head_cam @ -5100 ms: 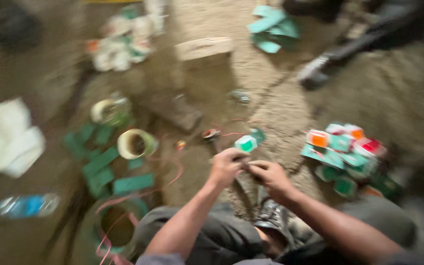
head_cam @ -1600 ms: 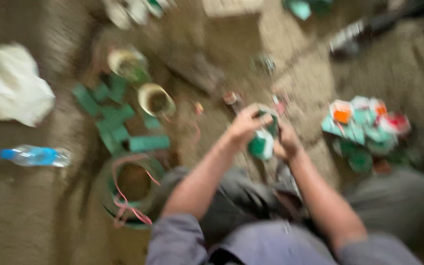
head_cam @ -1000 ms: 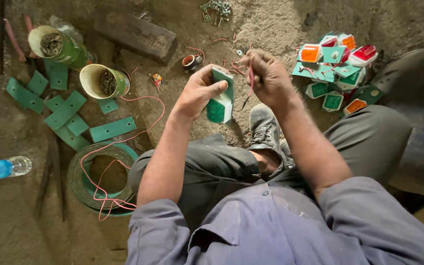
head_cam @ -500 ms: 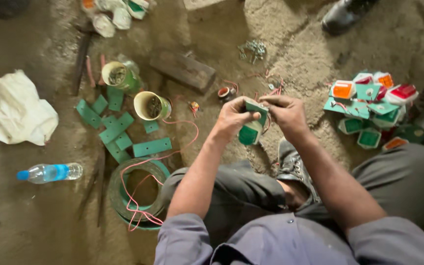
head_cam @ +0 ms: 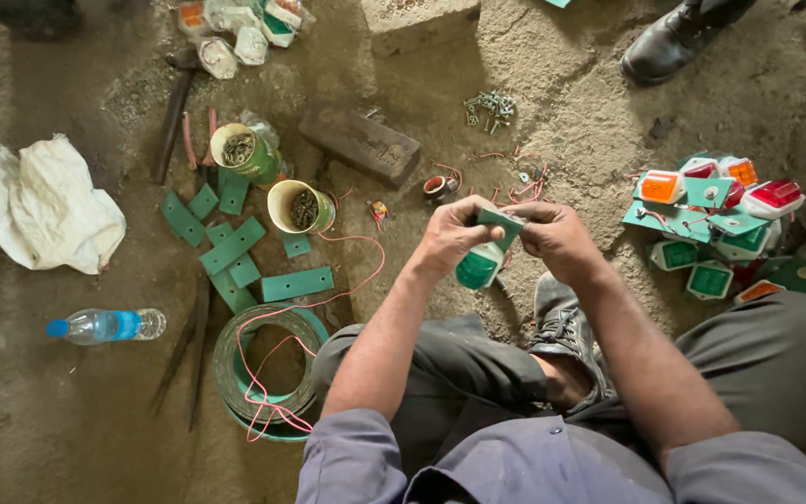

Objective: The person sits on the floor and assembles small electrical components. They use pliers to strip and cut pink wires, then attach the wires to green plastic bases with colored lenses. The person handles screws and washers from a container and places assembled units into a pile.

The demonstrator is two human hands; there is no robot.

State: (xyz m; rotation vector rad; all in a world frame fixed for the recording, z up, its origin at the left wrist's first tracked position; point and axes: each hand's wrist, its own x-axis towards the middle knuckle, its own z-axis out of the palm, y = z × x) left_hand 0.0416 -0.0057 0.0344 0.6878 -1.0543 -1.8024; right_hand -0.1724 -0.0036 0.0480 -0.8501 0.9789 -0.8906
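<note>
Between both hands (head_cam: 506,238): green lamp unit (head_cam: 479,264), long axis upright, lens down.

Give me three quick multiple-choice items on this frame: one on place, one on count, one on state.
1. Where does the water bottle lie?
A. On the ground at the person's left
B. On the pile of lamps
C. Inside a tin

2. How many open tins of small metal parts stand by the green strips?
A. One
B. Two
C. Four

3. How is the green lamp held?
A. It lies untouched on the ground
B. Left hand alone
C. Both hands hold it

Answers:
1 A: the bottle lies on its side on the dirt, left of the wire coil.
2 B: two tins stand side by side above the strips.
3 C: the left hand and right hand both grip the lamp with its green plate.
</note>
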